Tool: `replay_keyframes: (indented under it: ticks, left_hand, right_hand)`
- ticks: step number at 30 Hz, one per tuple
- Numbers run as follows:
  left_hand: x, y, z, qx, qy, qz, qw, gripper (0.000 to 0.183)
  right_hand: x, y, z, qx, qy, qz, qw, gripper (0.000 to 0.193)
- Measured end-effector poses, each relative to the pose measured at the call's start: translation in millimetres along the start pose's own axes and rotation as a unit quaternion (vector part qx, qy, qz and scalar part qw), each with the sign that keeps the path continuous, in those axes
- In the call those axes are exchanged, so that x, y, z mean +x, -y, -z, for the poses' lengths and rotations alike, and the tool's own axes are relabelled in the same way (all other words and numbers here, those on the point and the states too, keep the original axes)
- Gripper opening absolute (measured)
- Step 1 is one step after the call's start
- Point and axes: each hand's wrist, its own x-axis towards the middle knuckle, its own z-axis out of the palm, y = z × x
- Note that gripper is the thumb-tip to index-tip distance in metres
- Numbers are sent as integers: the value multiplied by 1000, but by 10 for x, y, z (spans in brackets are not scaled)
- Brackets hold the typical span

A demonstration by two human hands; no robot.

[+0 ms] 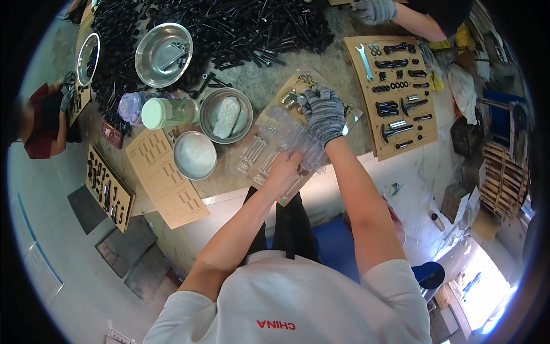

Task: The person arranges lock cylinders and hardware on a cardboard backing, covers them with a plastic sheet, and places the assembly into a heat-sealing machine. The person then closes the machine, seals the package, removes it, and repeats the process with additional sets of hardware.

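Note:
A clear plastic blister tray [289, 137] with silver bolts in its pockets lies on the grey table, over a brown cardboard backing. My left hand [282, 170], bare, grips the tray's near edge. My right hand [323, 113], in a grey knit glove, presses down on the tray's far part, next to a few brass-coloured and silver nuts [291, 99]. Silver bolts [252, 152] lie in the tray's left pockets.
Steel bowls [226, 114] [195, 155] [163, 54], two bottles [167, 112] and a heap of black bolts [229, 28] fill the table's far side. Cardboard cards [395, 94] [166, 178] with or without hardware lie around. Other people's hands [375, 10] [67, 97] work at the far and left edges.

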Motion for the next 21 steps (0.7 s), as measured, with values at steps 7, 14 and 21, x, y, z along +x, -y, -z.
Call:
replay_keyframes:
  ticks: [7,14,21]
  left_hand:
    - [-10,94,29,-7,-11,-4,1000,23]
    - [-47,56,117,-15,3,12,1000,23]
    - [-171,-13,124,2,-24,-5,1000,25]
  right_hand:
    - [49,-14,-7,1,-8,-4,1000,38]
    - [76,10,51,10,-10,-3,1000,38]
    - [89,27,51,-1,8,-6,1000,40]
